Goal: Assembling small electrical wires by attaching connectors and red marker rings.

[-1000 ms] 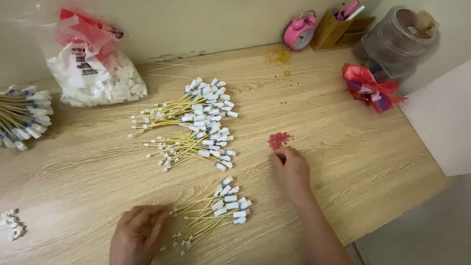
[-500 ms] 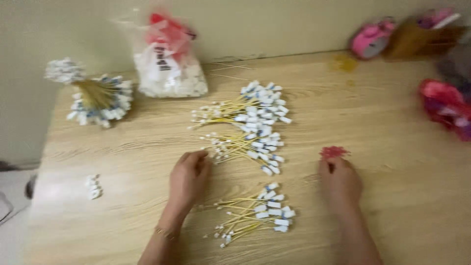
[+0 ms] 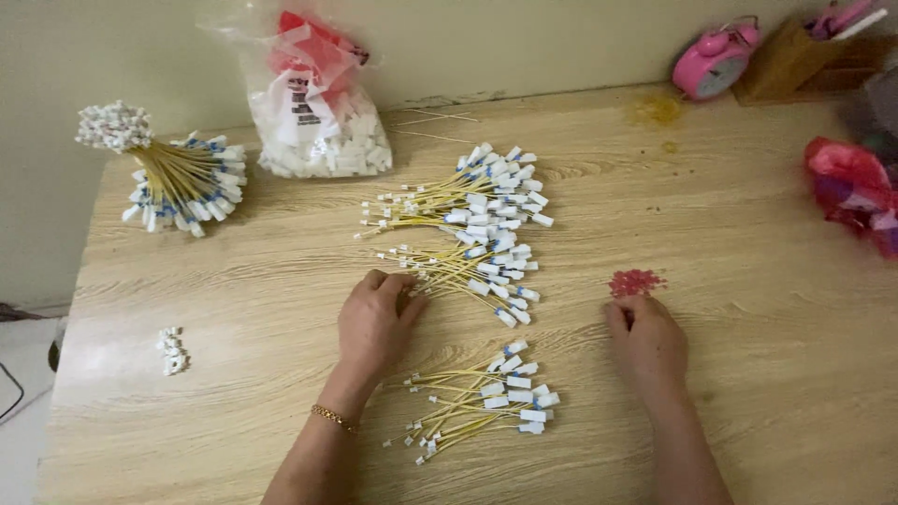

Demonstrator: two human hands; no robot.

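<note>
- Risk: the left hand lay at the near ends of the middle wire bundle; a careless drag could have tangled its yellow leads with the small wire bundle just below.
- The left hand rested flat and open, fingertips touching that middle bundle's bare ends, gripping nothing.
- The right hand lay palm down on the counter, right of the bundle, fingers loosely curled, touching a patch of tiny red pieces; a sweep could have scattered them.

red bag cut off at right edge, right fingertips hiding small red pieces
</note>
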